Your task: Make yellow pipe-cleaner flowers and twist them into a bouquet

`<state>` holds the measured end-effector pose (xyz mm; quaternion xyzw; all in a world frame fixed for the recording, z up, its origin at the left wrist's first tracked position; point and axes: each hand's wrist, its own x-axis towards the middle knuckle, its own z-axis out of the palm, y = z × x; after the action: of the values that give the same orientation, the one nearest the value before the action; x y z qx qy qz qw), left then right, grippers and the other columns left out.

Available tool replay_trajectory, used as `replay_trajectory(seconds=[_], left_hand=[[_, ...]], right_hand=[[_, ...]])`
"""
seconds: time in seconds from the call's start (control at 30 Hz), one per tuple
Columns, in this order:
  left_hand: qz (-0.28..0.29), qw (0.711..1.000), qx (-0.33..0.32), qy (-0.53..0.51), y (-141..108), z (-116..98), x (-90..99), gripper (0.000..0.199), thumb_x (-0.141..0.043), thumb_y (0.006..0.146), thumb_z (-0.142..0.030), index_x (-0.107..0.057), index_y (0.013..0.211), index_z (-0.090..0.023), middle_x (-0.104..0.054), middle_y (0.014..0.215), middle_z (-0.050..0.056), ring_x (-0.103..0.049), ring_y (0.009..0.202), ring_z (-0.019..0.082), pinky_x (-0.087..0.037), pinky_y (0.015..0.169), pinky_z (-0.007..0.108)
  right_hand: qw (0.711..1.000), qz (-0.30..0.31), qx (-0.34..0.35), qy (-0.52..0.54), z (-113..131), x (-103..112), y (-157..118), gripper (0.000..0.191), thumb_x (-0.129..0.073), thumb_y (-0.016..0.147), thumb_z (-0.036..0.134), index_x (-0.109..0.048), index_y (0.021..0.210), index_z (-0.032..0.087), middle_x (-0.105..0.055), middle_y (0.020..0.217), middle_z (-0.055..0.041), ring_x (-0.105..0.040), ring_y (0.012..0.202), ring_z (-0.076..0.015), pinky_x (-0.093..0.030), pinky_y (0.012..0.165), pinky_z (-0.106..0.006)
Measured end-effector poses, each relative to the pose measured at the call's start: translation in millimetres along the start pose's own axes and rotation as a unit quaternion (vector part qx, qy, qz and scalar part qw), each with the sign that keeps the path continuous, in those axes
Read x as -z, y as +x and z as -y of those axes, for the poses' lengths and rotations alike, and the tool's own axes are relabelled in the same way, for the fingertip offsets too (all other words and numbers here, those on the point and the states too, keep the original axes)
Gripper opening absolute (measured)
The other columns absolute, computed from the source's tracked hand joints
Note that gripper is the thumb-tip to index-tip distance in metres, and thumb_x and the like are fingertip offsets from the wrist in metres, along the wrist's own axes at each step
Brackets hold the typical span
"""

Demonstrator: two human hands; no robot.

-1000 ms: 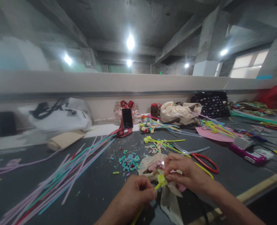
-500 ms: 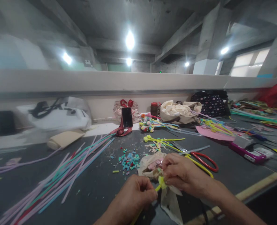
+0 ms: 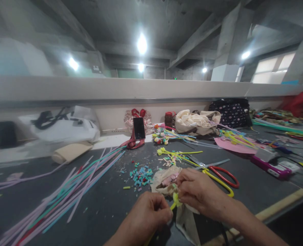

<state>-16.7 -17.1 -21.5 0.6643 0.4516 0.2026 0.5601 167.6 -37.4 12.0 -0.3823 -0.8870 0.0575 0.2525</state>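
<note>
Between my hands is a yellow-green fuzzy stem [image 3: 175, 200] with a small looped head. My left hand [image 3: 151, 212] pinches its lower part, fingers closed. At the looped head, my right hand [image 3: 197, 191] has its fingertips pressed together on the stem. Just behind them lies a crumpled beige cloth [image 3: 160, 177] with something pink on it. Blue and teal cut pieces [image 3: 141, 176] are piled left of the cloth. Scissors with red handles [image 3: 224, 176] rest beyond my right hand, next to more yellow stems [image 3: 187, 158].
Long purple, teal and blue stems [image 3: 71, 191] spread across the left. A phone [image 3: 139, 128] leans upright at the back. Behind are a beige bag [image 3: 197, 123], a red-lidded bottle [image 3: 168, 119] and a dotted black bag [image 3: 229, 112]. A purple tool [image 3: 269, 167] lies right.
My right hand has shifted very slightly around the looped head of the stem. My left hand keeps its pinch in nearly the same place.
</note>
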Motion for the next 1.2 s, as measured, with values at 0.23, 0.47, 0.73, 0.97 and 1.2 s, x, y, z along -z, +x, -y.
replay_trajectory(seconds=[0.23,0.47,0.73,0.97,1.2], left_hand=[[-0.01,1.0,-0.014,0.007,0,0,-0.2,0.01,-0.053,0.059,-0.02,-0.054,0.05,-0.015,-0.044,0.041,-0.005,-0.036,0.04,0.007,-0.022,0.041,0.019],[-0.02,0.999,-0.017,-0.019,0,-1,1.5,0.01,-0.053,0.06,-0.02,-0.054,0.051,-0.015,-0.043,0.042,-0.005,-0.035,0.04,0.007,-0.022,0.041,0.02],[-0.022,0.989,-0.012,-0.149,1,-4,8.2,0.017,-0.061,0.058,-0.026,-0.053,0.05,-0.013,-0.043,0.036,-0.006,-0.031,0.033,0.004,-0.018,0.037,0.018],[0.032,0.966,0.032,-0.255,4,-2,17.0,0.036,-0.066,0.055,-0.048,-0.058,0.063,-0.014,-0.049,0.036,-0.006,-0.029,0.023,0.003,-0.013,0.03,0.017],[0.077,0.96,0.016,-0.267,7,3,17.9,0.039,-0.067,0.054,-0.05,-0.058,0.06,-0.012,-0.051,0.035,-0.004,-0.025,0.025,0.001,-0.009,0.032,0.017]], right_hand=[[1.0,-0.02,0.01,-0.015,-5,-9,0,0.019,-0.05,0.08,0.012,-0.056,0.063,0.017,-0.055,0.075,-0.001,-0.047,0.073,-0.0134,-0.036,0.064,-0.025],[0.999,-0.016,-0.031,0.024,-4,7,-1,0.018,-0.049,0.083,0.019,-0.065,0.074,0.019,-0.054,0.078,-0.0013,-0.051,0.072,-0.0128,-0.038,0.065,-0.025],[0.961,-0.186,-0.122,0.162,-23,17,-7,0.017,-0.05,0.083,0.021,-0.066,0.09,0.021,-0.059,0.086,-0.0041,-0.056,0.082,-0.0165,-0.043,0.07,-0.027],[0.95,-0.177,-0.165,0.197,-17,6,0,0.02,-0.048,0.082,0.022,-0.067,0.079,0.018,-0.061,0.075,-0.0038,-0.056,0.075,-0.0174,-0.041,0.067,-0.028],[0.886,-0.1,-0.199,0.406,-9,-5,3,0.059,-0.068,0.063,0.024,-0.049,0.119,0.026,-0.057,0.106,-0.0044,-0.055,0.074,-0.0151,-0.045,0.065,-0.027]])
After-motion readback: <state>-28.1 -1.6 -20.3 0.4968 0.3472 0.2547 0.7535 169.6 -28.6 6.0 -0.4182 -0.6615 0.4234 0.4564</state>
